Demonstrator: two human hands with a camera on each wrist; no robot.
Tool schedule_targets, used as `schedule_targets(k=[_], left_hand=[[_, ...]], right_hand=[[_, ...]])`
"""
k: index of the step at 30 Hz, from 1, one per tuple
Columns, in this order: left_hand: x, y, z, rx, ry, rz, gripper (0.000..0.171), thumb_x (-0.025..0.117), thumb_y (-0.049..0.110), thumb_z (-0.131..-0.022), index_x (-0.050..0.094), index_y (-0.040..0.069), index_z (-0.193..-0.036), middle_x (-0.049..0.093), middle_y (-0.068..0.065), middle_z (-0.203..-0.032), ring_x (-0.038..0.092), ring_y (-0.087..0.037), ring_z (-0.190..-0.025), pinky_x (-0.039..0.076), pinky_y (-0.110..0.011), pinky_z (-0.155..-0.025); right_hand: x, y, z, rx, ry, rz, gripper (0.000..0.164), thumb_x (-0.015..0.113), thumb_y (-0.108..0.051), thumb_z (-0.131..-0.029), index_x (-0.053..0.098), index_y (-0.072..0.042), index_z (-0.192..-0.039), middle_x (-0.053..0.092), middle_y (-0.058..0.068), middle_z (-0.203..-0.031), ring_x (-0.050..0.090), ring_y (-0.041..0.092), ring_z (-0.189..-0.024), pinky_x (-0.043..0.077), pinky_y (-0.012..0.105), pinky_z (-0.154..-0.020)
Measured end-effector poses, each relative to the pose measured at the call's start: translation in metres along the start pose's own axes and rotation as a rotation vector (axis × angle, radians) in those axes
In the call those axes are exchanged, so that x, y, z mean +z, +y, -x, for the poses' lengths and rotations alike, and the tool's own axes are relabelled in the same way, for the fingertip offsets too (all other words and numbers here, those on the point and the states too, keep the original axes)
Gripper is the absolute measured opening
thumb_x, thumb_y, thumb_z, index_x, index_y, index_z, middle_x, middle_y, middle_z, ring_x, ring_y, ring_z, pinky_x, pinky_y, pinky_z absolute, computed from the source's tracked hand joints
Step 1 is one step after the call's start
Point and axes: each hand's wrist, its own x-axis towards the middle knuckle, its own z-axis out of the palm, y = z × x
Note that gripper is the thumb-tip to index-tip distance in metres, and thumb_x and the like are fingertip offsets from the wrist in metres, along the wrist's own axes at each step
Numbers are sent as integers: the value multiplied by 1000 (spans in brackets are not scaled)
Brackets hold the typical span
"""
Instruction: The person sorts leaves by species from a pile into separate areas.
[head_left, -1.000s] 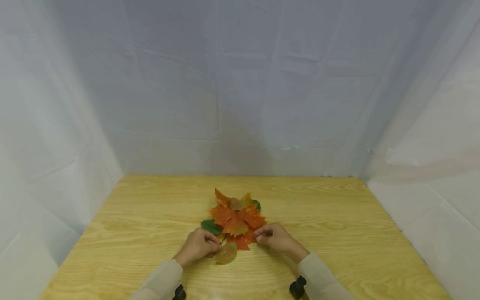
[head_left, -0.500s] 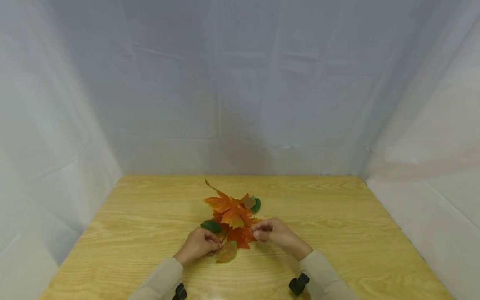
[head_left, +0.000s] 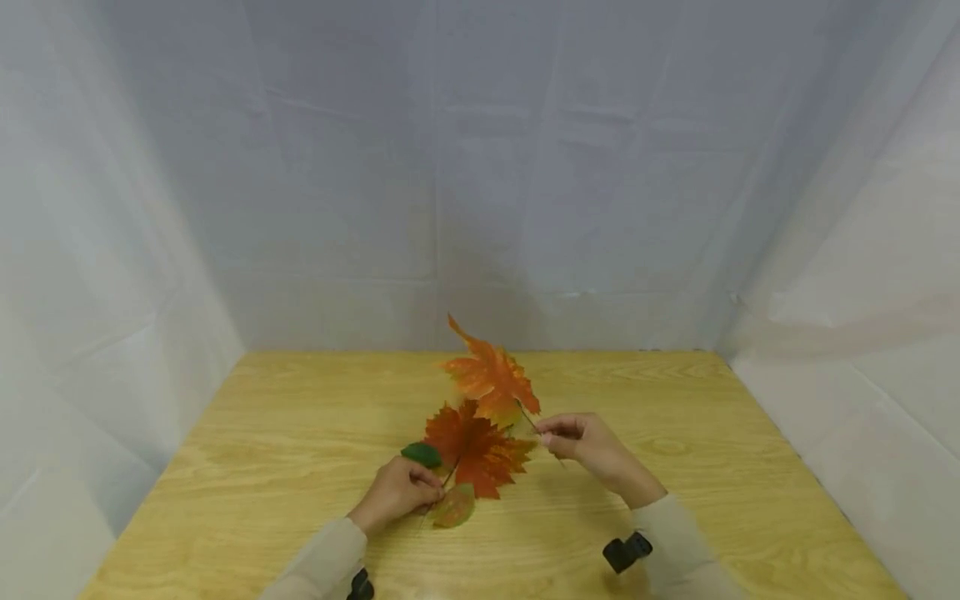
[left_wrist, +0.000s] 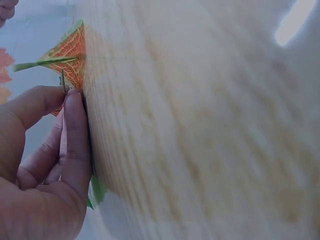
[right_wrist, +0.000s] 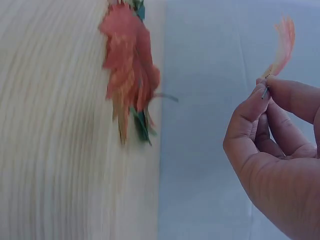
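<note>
Hanging clear of the table, an orange leaf (head_left: 489, 382) stands apart from the red leaf cluster (head_left: 480, 454), above and beyond it as the person looks. Its thin stem is pinched between the thumb and fingertips of the right hand (head_left: 592, 450), which is raised to the right of the cluster. The cluster itself rests on the wooden table (head_left: 637, 400). Just left of it, the left hand (head_left: 397, 493) lies low, thumb and fingers pinching another stem; which leaf that belongs to cannot be told. A green leaf (head_left: 422, 454) pokes out at the cluster's left edge, just beyond this hand, and a mottled leaf (head_left: 454, 507) sits on its near side. Further toward the person from the cluster are pale sleeves (head_left: 682, 537) and black wrist devices (head_left: 628, 552). Well behind it hangs a white sheet (head_left: 487, 183).
</note>
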Motion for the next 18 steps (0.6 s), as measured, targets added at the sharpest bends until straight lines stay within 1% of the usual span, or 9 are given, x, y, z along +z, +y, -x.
schedule_targets(k=[3,6,10,13,16,18], left_hand=[[0,0,1,-5,-3,-1,12,75,7,-81,73,-3,-87,69,-5,-74,65,-13,-62,56,-28,-56],[1,0,1,-16,-2,0,11,75,7,-81,73,-2,-87,70,-5,-75,65,-13,-62,56,-28,-56],[1,1,2,-38,0,11,12,75,7,-82,73,-2,-88,70,-6,-76,66,-14,-63,56,-29,-57],[0,2,3,-46,1,5,11,74,9,-83,74,-2,-88,71,-6,-75,66,-14,-63,56,-28,-57],[-1,2,3,-34,2,-7,11,74,9,-83,74,-1,-86,71,-6,-75,66,-13,-62,56,-28,-56],[-1,1,3,-25,1,-12,10,74,9,-83,75,0,-86,71,-6,-74,66,-13,-61,56,-28,-56]], right_hand=[[-18,3,8,13,51,9,41,62,-24,-95,59,2,-127,62,13,-121,61,15,-101,51,43,-91],[-38,8,17,13,104,30,42,61,-23,-96,57,4,-128,61,14,-122,61,15,-102,49,46,-93],[-63,17,29,26,175,49,44,58,-20,-97,52,6,-132,57,18,-128,60,10,-102,49,43,-94],[-80,24,38,43,230,65,45,57,-18,-98,49,7,-134,52,22,-133,60,5,-100,50,39,-94],[-94,32,46,44,274,87,45,55,-15,-99,47,10,-135,47,27,-136,59,1,-98,51,36,-93],[-101,38,50,44,298,105,44,54,-13,-99,46,12,-134,47,30,-134,59,-1,-96,52,34,-92]])
